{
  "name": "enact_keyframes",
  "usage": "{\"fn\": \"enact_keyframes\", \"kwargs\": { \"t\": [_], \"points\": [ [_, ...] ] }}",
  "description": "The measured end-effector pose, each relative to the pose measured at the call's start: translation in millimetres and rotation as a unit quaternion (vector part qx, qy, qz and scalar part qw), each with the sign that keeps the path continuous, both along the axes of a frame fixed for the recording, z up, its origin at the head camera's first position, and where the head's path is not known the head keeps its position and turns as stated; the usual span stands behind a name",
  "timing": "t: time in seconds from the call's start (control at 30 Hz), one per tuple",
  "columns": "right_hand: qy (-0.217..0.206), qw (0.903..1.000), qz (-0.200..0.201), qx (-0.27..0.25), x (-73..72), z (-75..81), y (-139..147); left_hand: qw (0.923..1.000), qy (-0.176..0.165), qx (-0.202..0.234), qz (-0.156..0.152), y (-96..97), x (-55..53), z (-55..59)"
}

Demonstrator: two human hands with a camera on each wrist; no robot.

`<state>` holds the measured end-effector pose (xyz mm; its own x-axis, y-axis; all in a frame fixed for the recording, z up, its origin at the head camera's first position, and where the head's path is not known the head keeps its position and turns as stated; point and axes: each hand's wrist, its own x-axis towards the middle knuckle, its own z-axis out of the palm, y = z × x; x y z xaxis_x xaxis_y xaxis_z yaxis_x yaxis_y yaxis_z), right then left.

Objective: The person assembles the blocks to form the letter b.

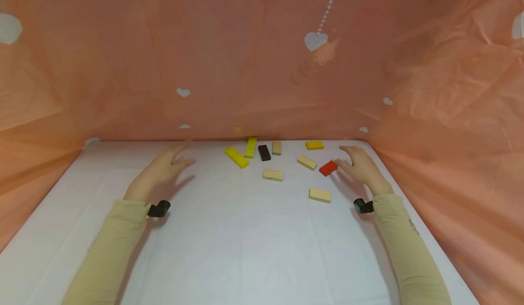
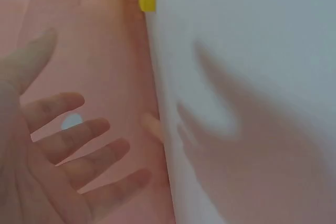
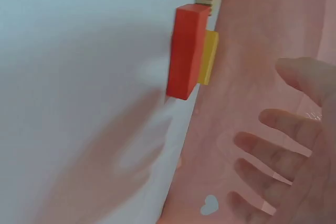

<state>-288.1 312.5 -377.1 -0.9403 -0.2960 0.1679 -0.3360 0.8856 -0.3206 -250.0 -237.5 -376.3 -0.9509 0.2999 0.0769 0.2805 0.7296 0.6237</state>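
My left hand hovers over the left side of the white table with its fingers spread, holding nothing. In the left wrist view, its thumb and fingers are apart, and its shadow falls on the table. My right hand, also spread, is just right of a red block. The thumb tip overlaps the block's edge in the head view, but a gap shows in the right wrist view. Left of it lie striped wooden blocks, with an orange-yellow block behind.
Farther left are two lemon-yellow blocks, a dark brown block and a plain wooden block near the back edge. A striped block lies nearest the front. Orange cloth with white hearts stands behind and along both sides.
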Motion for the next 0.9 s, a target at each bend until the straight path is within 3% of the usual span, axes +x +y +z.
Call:
{"fn": "enact_keyframes", "kwargs": {
  "t": [0.17,0.27,0.47,0.57,0.77,0.9],
  "points": [
    [-0.043,0.997,0.004,-0.064,-1.0,0.4,3,0.9971,-0.033,0.069,0.007,2.3,0.9,1.8],
    [-0.061,0.9915,0.011,-0.115,0.9,1.4,3,0.9908,-0.049,0.126,0.002,5.8,1.6,2.7],
    [-0.103,0.9738,0.009,-0.203,3.9,4.9,4,0.9632,-0.103,0.248,-0.021,15.5,-1.3,4.3],
    [-0.124,0.9628,0.02,-0.239,6.0,7.7,5,0.9515,-0.127,0.277,-0.039,21.8,-3.1,5.5],
    [-0.178,0.9328,0.052,-0.309,13.1,9.6,4,0.9208,-0.181,0.331,-0.098,40.6,-7.0,2.8],
    [-0.21,0.9159,0.076,-0.334,18.3,9.5,2,0.9144,-0.211,0.332,-0.097,55.7,-8.8,2.6]
  ]
}}
